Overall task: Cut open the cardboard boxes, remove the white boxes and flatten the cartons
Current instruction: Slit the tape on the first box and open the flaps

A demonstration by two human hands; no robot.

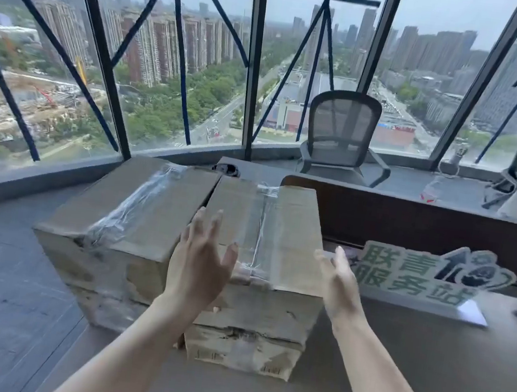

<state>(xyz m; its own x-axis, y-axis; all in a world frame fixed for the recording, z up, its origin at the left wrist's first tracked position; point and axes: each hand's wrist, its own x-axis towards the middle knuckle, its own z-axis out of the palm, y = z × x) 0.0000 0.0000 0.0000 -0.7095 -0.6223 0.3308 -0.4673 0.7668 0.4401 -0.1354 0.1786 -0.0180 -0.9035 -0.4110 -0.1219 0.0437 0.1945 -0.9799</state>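
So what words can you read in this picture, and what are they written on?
"联青服务站" in green, on the white cut-out sign on the desk.
Dark printing low on the front of the right cardboard box: too blurred to read.
Left cardboard box: no writing visible.

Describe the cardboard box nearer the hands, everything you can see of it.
The nearer cardboard box is a brown corrugated carton, still sealed: clear tape runs along the seam of its top flaps and down the front. Its front face is scuffed, creased and torn along a horizontal line low down. It sits upright on the grey table, its left side against the second box. The left hand and right hand are open on either side of it; contact cannot be told.
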